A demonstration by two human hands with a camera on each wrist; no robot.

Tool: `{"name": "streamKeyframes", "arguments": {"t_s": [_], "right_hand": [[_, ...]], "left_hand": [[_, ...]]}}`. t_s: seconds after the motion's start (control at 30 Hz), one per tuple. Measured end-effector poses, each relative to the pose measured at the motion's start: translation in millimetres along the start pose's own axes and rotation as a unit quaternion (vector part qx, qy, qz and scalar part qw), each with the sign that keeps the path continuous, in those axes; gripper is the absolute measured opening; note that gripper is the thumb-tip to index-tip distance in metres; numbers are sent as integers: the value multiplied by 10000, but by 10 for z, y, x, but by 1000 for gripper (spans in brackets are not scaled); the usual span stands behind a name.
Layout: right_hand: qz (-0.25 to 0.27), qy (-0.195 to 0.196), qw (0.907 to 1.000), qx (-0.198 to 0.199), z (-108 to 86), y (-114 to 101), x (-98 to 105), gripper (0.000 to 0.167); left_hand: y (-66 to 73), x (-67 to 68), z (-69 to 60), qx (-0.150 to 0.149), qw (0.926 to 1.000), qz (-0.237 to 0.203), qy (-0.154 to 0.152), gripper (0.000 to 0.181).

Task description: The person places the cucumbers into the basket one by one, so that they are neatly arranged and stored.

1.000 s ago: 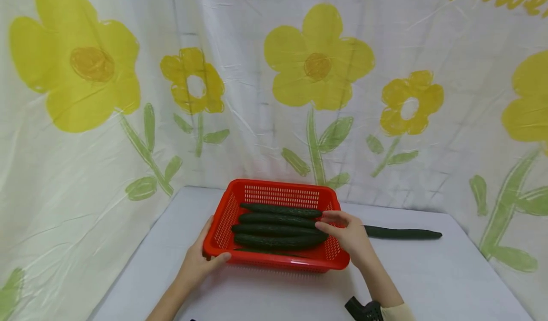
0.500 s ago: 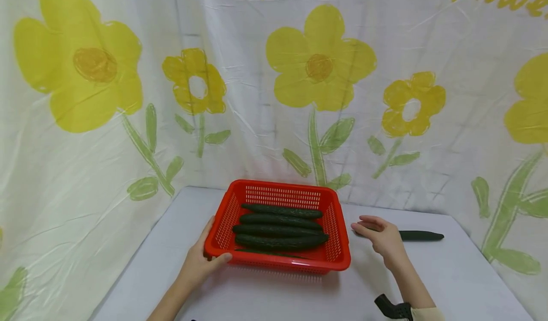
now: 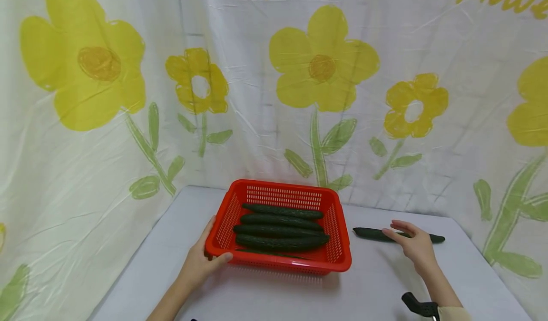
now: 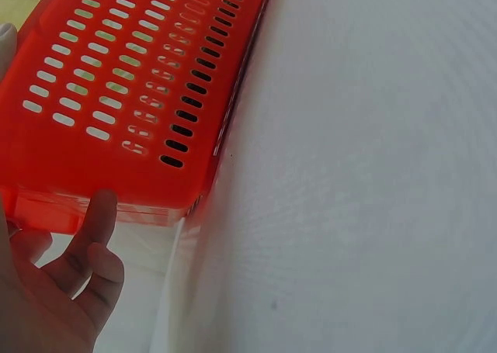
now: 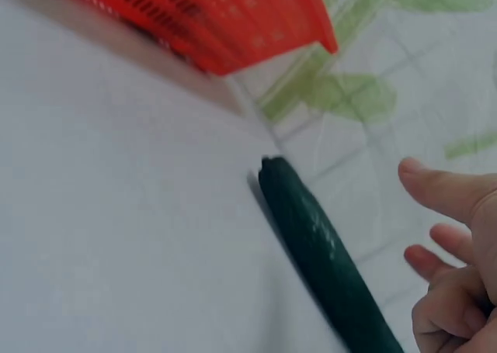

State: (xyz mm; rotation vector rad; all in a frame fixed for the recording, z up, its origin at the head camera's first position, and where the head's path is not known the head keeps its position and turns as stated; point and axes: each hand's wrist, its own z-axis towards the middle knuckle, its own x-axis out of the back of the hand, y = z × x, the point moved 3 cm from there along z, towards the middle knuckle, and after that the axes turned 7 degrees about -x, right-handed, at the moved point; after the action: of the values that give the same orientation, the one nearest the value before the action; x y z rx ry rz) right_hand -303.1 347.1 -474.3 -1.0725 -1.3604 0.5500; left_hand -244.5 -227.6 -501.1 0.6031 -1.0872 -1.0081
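A red plastic basket (image 3: pixel 317 265) with slotted walls stands on the table, with several dark green cucumbers (image 3: pixel 280 230) lying side by side inside. My left hand (image 3: pixel 198 263) grips its near left corner, thumb over the rim; in the left wrist view curled fingers (image 4: pixel 99 221) are against the basket's end wall (image 4: pixel 93 163). To the right of the basket, one more cucumber (image 3: pixel 369 234) lies on the table. Over that cucumber hovers my right hand (image 3: pixel 414 245), fingers parted and holding nothing. The right wrist view shows a gap between the thumb (image 5: pixel 439 188) and the cucumber (image 5: pixel 314 244).
A white cloth covers the table (image 3: pixel 274 297). Right behind it hangs a pale curtain (image 3: pixel 252 121) printed with yellow flowers. A black strap with a device (image 3: pixel 421 306) sits on my right wrist.
My right hand has moved away from the cucumbers in the basket, rightward to above the lone cucumber. My left hand and the basket have stayed in place.
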Motion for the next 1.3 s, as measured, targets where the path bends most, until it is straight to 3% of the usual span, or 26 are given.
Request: {"name": "streamKeyframes", "arguments": {"t_s": [0.27, 0.6, 0.77, 1.03, 1.3], "right_hand": [[-605, 328, 9968, 403, 149, 165, 190, 82], [-929, -331, 9947, 278, 375, 371, 239, 90], [-1075, -728, 9903, 496, 464, 392, 213, 85], [-1585, -838, 9796, 911, 577, 385, 231, 58], [-1776, -1089, 9760, 638, 667, 420, 262, 62]], "left_hand": [[0, -2, -8, -127, 9999, 44, 49, 107], [-39, -2, -17, -46, 10000, -45, 53, 106], [-54, -7, -2, -137, 9999, -86, 54, 107], [-58, -10, -3, -192, 9997, -89, 81, 108], [-50, -16, 2, -155, 9997, -174, 75, 107]]}}
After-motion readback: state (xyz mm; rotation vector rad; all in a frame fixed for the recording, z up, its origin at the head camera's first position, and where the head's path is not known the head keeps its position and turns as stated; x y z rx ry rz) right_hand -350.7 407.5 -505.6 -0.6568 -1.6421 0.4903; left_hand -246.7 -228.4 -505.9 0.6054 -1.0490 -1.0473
